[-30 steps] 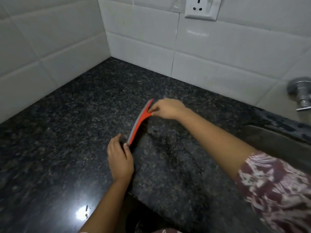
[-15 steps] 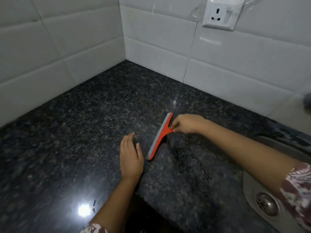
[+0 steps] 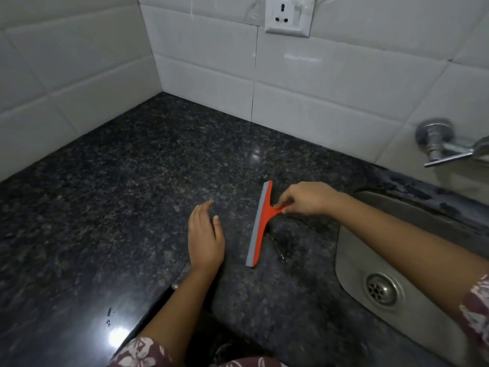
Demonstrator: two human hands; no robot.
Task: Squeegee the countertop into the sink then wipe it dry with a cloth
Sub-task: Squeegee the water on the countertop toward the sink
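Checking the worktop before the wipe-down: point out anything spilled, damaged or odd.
A thin trail of water lies on the countertop just sink-side of the squeegee, not yet pushed into the sink. Plastic film hangs loose around the wall socket. Nothing looks damaged.

Home kitchen: granite countertop (image 3: 119, 207), steel sink (image 3: 352, 250), tiled walls (image 3: 330, 83).

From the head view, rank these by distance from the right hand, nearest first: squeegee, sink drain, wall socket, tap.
1. Squeegee: its handle is pinched in the right hand, blade on the countertop to that hand's left.
2. Sink drain: in the basin, toward the camera and to the right.
3. Tap: on the wall, far right.
4. Wall socket: high on the back tiles.
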